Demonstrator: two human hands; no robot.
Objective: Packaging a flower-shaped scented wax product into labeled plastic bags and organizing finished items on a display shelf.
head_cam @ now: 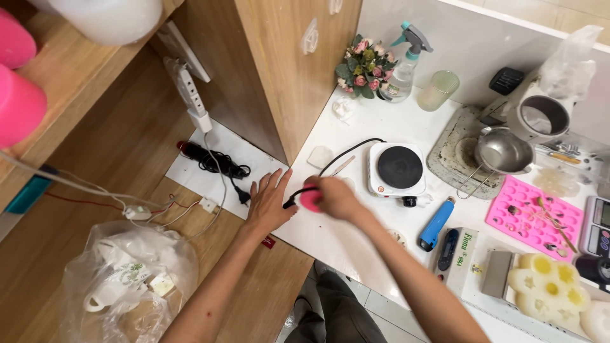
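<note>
White desk (356, 244): right hand (335, 195) clamped on pink round object (309, 199) by black cable (346, 154); left hand (269, 202) flat, fingers spread; hot plate (397, 168) adjacent.

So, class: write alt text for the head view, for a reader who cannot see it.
Right hand holds a pink object over a white counter; left hand lies flat at its edge. A hot plate sits beside them.

The left hand (269, 202) lies flat, fingers spread (palm down), arm reaching up from the near edge. The right hand (333, 195) is curled closed, forearm angling in from near right.
</note>
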